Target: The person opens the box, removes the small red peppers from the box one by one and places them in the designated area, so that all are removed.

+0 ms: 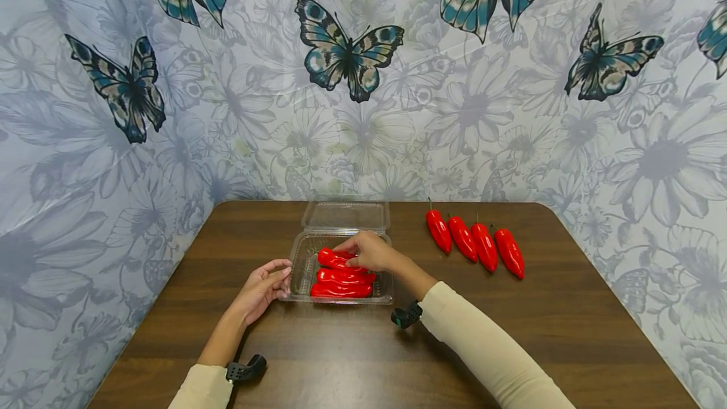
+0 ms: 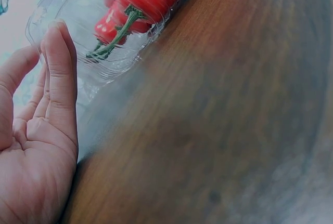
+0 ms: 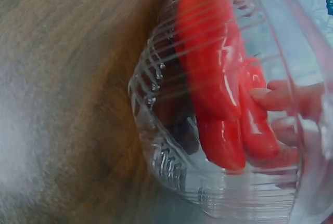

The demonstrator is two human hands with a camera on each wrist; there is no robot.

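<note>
Soft, even light fills my head view, with a pale sheen on the near table (image 1: 320, 343) and small highlights on the peppers (image 1: 485, 247). My left wrist view is hazy, grain smeared. Glare streaks the box (image 3: 171, 167); my right hand (image 3: 307, 102) looks blurred, perhaps through plastic.

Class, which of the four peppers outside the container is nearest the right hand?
The leftmost loose pepper; the other three loose peppers lie farther from the right hand.
</note>
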